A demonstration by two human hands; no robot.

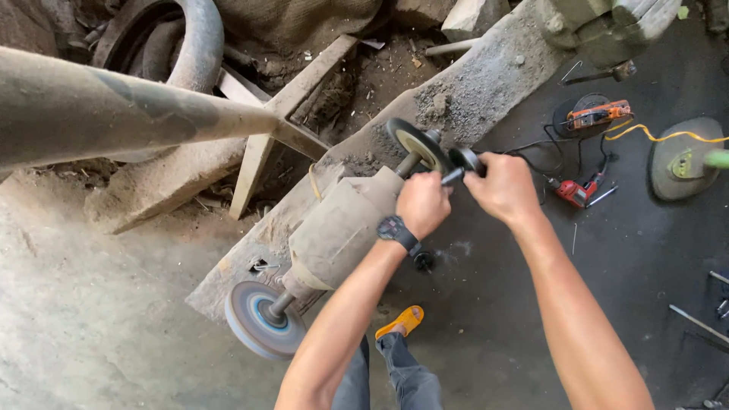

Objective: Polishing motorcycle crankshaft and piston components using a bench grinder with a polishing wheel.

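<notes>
- A dusty pipe (114, 110) crosses the upper left of the view.
- A bench grinder (338, 228) lies on a rough wooden plank (471, 91); a grey grinding wheel (262, 319) sits on its near shaft end.
- A black-rimmed wheel (414, 143) is mounted on the far shaft end.
- The left hand (423, 203), with a wristwatch (395, 229), has its fingers clenched around a dark rod-like tool (449, 178) beside that shaft.
- The right hand (507, 188) has its fingers clenched on a small black disc (463, 158), just beside the far wheel.
- A red power drill (577, 190) and an orange power tool (598, 114) lie on the dark floor (645, 250).
</notes>
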